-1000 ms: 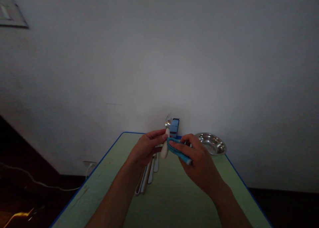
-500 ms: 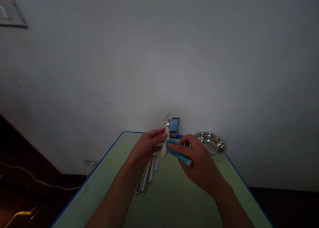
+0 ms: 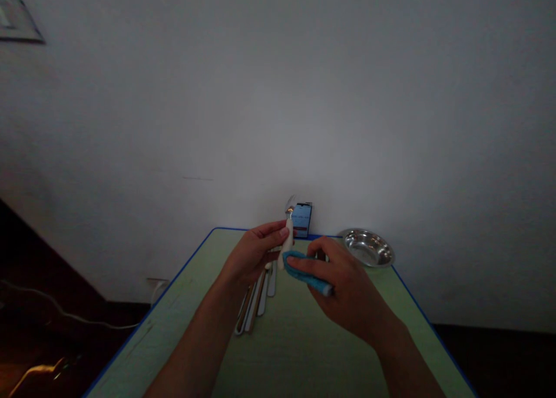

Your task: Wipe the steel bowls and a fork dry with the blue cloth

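My left hand [image 3: 252, 253] pinches a spoon with a white handle [image 3: 286, 243], held upright with its metal bowl [image 3: 290, 203] pointing up. My right hand [image 3: 343, 285] is closed on a folded blue cloth [image 3: 306, 275], which is pressed against the lower end of the spoon's handle. Both hands hover over the far half of a green table with a blue edge [image 3: 278, 351].
Several pieces of cutlery with pale handles [image 3: 256, 296] lie on the table under my left hand. A phone with a lit screen [image 3: 301, 219] leans against the wall at the table's far edge. A shiny metal bowl [image 3: 367, 248] sits at the far right corner.
The blue cloth in my right hand has slid down the spoon's handle toward its lower end. The left hand has kept the spoon upright, shifting only slightly.
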`<state>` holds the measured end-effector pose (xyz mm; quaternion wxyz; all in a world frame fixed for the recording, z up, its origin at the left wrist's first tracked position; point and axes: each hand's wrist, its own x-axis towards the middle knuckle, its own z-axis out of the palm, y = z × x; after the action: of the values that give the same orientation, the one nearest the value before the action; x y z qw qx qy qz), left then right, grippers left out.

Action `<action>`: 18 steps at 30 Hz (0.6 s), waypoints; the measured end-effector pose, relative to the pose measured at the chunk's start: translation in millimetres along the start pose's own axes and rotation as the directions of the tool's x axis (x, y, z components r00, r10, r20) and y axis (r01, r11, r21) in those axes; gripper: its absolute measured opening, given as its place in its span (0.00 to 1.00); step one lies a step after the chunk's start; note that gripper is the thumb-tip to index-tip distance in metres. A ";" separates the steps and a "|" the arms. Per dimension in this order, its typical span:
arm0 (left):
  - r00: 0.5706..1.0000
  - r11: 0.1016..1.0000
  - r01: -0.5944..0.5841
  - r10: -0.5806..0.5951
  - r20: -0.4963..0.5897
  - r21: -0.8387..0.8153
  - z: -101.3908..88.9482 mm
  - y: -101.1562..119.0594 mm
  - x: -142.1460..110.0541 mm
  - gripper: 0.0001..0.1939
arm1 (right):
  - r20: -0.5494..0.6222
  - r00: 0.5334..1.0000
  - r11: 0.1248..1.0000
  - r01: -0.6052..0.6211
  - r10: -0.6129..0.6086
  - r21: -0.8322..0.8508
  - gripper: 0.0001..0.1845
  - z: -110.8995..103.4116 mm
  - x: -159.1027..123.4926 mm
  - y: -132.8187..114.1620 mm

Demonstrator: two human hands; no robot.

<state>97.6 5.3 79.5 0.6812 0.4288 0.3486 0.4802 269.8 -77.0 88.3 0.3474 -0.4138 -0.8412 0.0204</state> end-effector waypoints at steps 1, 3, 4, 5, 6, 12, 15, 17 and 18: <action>1.000 1.000 0.000 0.000 -0.003 0.001 0.1 -0.6 0.3 0.17 | 0.003 1.000 1.000 0.001 -0.001 -0.001 0.25 0.0 -0.5 0.0; 1.000 1.000 -0.001 0.001 0.004 0.001 0.4 -1.1 0.6 0.18 | 0.011 1.000 1.000 -0.001 0.001 -0.004 0.25 -0.3 -1.0 -0.1; 1.000 1.000 -0.003 0.003 0.008 0.001 0.7 -1.0 0.6 0.18 | 0.015 1.000 1.000 -0.003 0.004 -0.007 0.25 -0.4 -1.1 -0.2; 1.000 1.000 -0.005 0.005 0.012 0.002 0.9 -0.7 0.6 0.17 | 0.020 1.000 1.000 -0.006 0.006 -0.010 0.25 -0.7 -1.0 -0.4; 1.000 1.000 -0.006 0.006 0.014 0.005 1.2 -0.4 0.5 0.17 | 0.024 1.000 1.000 -0.008 0.008 -0.012 0.26 -0.9 -0.8 -0.6; 1.000 1.000 -0.005 0.005 0.005 0.001 1.8 -0.6 1.4 0.16 | 0.036 0.999 1.000 -0.004 0.004 -0.009 0.25 -1.6 -0.1 -0.2; 1.000 1.000 -0.010 0.010 0.016 -0.013 2.1 -1.4 2.5 0.15 | 0.041 0.999 1.000 0.000 0.000 -0.005 0.25 -2.3 -0.1 0.4; 1.000 1.000 -0.008 0.009 0.019 -0.018 3.1 -0.8 3.0 0.16 | 0.045 0.999 1.000 0.001 -0.001 -0.004 0.25 -3.3 0.0 0.3; 1.000 1.000 -0.008 0.008 0.019 -0.019 3.7 -0.3 3.1 0.16 | 0.049 0.999 1.000 0.003 -0.003 -0.003 0.24 -3.7 0.1 0.1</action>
<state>101.8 7.3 80.5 0.6866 0.4282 0.3359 0.4821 272.1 -77.8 91.2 0.3260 -0.4125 -0.8501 0.0290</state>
